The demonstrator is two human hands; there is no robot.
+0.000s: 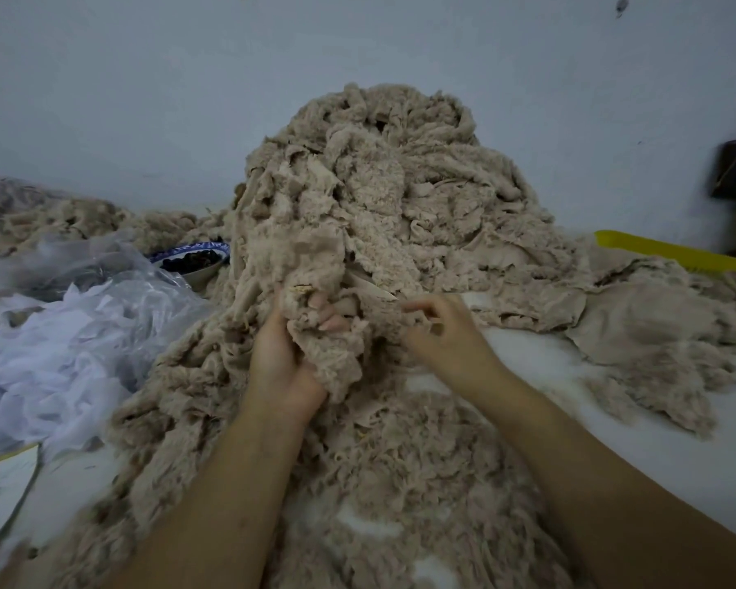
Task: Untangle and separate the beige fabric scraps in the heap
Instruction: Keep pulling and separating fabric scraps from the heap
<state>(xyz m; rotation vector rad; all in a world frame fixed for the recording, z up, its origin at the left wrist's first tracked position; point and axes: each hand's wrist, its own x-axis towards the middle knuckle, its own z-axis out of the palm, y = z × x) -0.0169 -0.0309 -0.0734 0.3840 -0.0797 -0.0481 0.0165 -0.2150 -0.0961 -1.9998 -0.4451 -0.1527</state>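
Clutching a fuzzy beige fabric scrap (336,363), the left hand (281,354) has its grip curled tight around the cloth. Just to its right, the right hand (447,333) curls blurred fingers (417,307) at the scrap's edge; whether that grip pinches anything cannot be told. The scrap's length runs up, away from the person, into the tangled heap (400,172) on the white bench (549,363).
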